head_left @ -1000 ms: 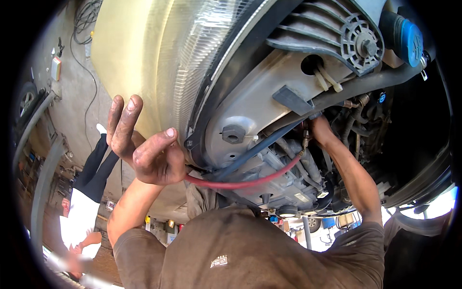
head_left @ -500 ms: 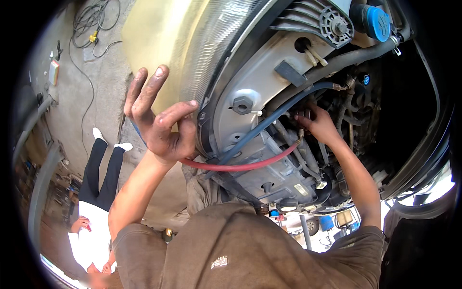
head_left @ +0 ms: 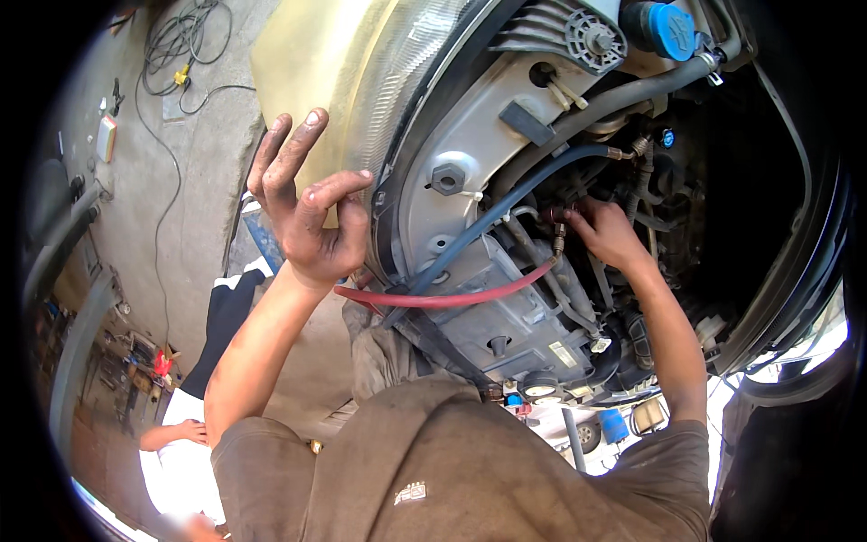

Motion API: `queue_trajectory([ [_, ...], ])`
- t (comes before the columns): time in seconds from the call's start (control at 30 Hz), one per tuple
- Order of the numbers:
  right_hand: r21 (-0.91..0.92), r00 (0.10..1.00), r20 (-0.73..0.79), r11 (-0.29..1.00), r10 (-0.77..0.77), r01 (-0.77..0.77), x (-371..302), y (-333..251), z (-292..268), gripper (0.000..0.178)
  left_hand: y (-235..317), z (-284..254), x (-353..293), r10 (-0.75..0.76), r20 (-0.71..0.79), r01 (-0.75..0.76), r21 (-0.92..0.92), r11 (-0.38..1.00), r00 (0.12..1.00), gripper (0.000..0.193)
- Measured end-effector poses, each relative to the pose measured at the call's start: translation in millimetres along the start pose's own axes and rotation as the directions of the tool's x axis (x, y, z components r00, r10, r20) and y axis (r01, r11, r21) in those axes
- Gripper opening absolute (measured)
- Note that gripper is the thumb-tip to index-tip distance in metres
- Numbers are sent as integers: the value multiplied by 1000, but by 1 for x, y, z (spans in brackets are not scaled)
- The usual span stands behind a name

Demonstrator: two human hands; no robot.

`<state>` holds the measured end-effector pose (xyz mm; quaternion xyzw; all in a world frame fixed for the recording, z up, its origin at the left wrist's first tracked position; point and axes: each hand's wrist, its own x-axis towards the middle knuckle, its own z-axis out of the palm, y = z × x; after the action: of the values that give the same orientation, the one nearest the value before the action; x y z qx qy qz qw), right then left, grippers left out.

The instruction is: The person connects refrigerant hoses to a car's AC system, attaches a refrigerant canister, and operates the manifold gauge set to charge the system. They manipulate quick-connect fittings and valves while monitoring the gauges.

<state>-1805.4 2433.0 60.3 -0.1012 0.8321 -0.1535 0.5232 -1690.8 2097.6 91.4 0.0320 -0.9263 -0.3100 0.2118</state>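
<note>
My left hand is raised beside the yellowed headlight, its fingers apart and holding nothing; the fingertips are smudged dark. Down in the engine bay, my right hand closes its fingers round a dark hose coupler, partly hidden by the fingers. From the brass fitting below it, a red hose curves left to just below my left wrist. A blue hose runs diagonally above it, ending in a metal fitting on another line.
A blue cap tops a reservoir at the upper right. The grey metal front panel lies between the headlight and the engine. At lower left stands a person in a white top. A coiled cable lies on the concrete floor.
The engine bay sits slightly further left and higher in view. My right hand stays at the coupler, with its fingers shifted. The person at left has moved closer to my left arm.
</note>
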Motion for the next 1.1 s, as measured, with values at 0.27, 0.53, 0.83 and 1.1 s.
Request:
queue_trajectory([
  [0.27, 14, 996, -83, 1000, 16, -15, -1, -7, 4, 51, 1, 3, -2, -35, -35, 34, -28, 999, 999, 23],
  [0.53, -284, 991, -122, 955, 59, -92, 10, 3, 14, 41, 5, 5, -2, -41, -44, 40, -23, 999, 998, 21],
  [0.83, -432, 976, -215, 894, 25, -118, 24, 20, 31, 29, 5, 9, -2, -43, -105, 44, 4, 999, 994, 23],
  [1.1, -114, 976, -114, 974, 183, -196, 9, 3, 12, 45, 7, 7, -1, -52, -92, 52, -1, 999, 994, 20],
])
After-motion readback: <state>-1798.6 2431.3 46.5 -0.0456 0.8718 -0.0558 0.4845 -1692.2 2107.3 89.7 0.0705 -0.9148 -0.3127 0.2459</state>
